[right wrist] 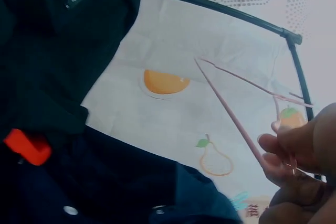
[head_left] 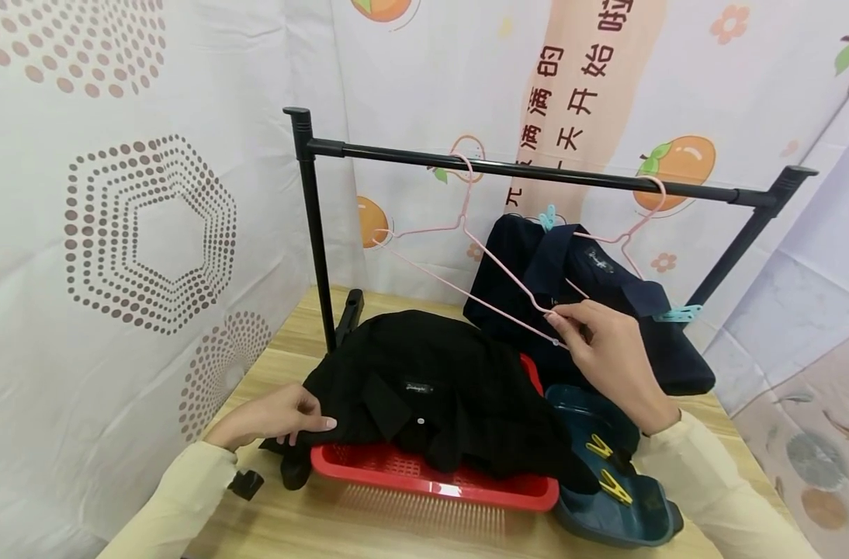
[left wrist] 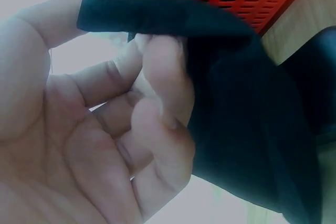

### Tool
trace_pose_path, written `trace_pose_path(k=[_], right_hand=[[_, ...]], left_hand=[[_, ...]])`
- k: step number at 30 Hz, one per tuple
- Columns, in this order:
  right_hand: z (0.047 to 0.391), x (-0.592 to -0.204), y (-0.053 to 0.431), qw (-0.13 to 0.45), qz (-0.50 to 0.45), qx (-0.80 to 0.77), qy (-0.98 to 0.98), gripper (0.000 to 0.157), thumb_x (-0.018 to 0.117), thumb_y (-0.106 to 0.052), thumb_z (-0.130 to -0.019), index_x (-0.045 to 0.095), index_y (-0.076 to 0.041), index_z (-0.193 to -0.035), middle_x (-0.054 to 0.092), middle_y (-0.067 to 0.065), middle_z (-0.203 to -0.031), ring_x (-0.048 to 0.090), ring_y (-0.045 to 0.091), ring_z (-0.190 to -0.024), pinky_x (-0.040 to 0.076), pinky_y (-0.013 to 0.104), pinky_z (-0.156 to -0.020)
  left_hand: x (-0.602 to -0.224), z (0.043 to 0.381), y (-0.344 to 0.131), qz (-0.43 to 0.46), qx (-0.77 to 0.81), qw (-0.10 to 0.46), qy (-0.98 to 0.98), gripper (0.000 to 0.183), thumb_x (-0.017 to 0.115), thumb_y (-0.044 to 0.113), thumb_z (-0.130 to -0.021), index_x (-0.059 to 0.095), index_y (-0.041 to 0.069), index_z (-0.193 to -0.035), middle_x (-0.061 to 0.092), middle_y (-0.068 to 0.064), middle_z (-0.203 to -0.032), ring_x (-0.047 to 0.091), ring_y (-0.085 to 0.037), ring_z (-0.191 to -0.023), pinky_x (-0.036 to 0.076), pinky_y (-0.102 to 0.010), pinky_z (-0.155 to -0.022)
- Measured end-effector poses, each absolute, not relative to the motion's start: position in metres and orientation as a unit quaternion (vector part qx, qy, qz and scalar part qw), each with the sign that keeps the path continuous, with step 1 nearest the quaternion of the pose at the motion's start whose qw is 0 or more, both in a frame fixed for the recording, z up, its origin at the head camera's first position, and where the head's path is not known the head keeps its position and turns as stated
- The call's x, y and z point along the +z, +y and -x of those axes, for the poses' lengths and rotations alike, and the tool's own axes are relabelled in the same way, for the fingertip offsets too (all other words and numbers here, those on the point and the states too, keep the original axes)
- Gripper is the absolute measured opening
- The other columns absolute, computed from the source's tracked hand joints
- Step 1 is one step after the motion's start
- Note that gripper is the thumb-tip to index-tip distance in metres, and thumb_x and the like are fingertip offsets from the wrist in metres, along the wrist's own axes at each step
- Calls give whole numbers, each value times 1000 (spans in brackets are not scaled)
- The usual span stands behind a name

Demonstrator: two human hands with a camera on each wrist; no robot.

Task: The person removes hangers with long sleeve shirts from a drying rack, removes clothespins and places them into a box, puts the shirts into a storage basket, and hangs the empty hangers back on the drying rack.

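A black collared shirt lies heaped over a red basket. My left hand pinches the shirt's left edge between thumb and fingers; in the left wrist view the dark cloth drapes past the curled fingers. A pink wire hanger hangs by its hook from the black rack bar, tilted, with no garment on it. At its right corner, my right hand grips the wire with thumb and fingertips. The right wrist view shows the same hanger running into the fingers.
Behind my right hand, a navy shirt hangs on another pink hanger with light-blue clips. Right of the basket stands a dark teal tray holding yellow clips. Rack posts stand at both sides, before a printed curtain.
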State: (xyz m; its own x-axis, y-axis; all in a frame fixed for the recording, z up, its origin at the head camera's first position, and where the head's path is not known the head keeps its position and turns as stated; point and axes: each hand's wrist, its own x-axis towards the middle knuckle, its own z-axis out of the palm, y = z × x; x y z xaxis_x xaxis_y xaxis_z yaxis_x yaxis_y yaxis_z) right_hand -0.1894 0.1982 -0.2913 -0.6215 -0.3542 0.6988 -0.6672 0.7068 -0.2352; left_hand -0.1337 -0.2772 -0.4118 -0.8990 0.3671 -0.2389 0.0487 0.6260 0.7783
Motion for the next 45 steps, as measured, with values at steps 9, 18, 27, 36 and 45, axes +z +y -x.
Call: trace_pose_path(k=[9, 18, 27, 36, 45], right_hand=[[187, -335, 219, 135, -294, 218, -921, 20, 80, -21, -92, 74, -12, -109, 53, -8, -76, 47, 8, -65, 41, 26, -57], [180, -387, 245, -146, -172, 239, -944, 52, 68, -45, -99, 66, 3, -121, 60, -1, -72, 59, 17, -67, 47, 34, -62], [182, -409, 256, -239, -130, 356, -894, 42, 60, -46, -103, 67, -5, -95, 55, 3, -72, 49, 18, -64, 41, 31, -62], [186, -409, 257, -237, -145, 446, -851, 29, 63, -27, -104, 64, -3, -88, 60, 8, -80, 31, 11, -47, 31, 24, -45], [193, -385, 251, -192, -160, 507, -825, 27, 61, -22, -105, 65, 2, -93, 44, -2, -62, 33, 9, -48, 32, 24, -44]], left_hand=[[-420, 137, -294, -59, 432, 139, 889, 36, 80, 33, -92, 61, 4, -102, 58, -9, -85, 55, -22, -59, 45, -33, -48], [-429, 147, -302, 14, 402, 129, 906, 71, 86, 29, -86, 49, -9, -135, 55, -19, -106, 55, -23, -67, 47, -35, -55], [-445, 147, -296, 1, 399, 142, 906, 40, 79, 15, -92, 59, -8, -117, 57, -10, -84, 48, -15, -55, 41, -28, -47], [-453, 151, -297, -35, 387, 112, 915, 24, 70, 2, -95, 49, 7, -84, 48, -1, -70, 42, -12, -52, 37, -25, -48], [-420, 155, -300, -60, 487, 74, 868, 22, 69, 13, -100, 51, 4, -92, 55, -7, -70, 58, -26, -56, 56, -44, -57]])
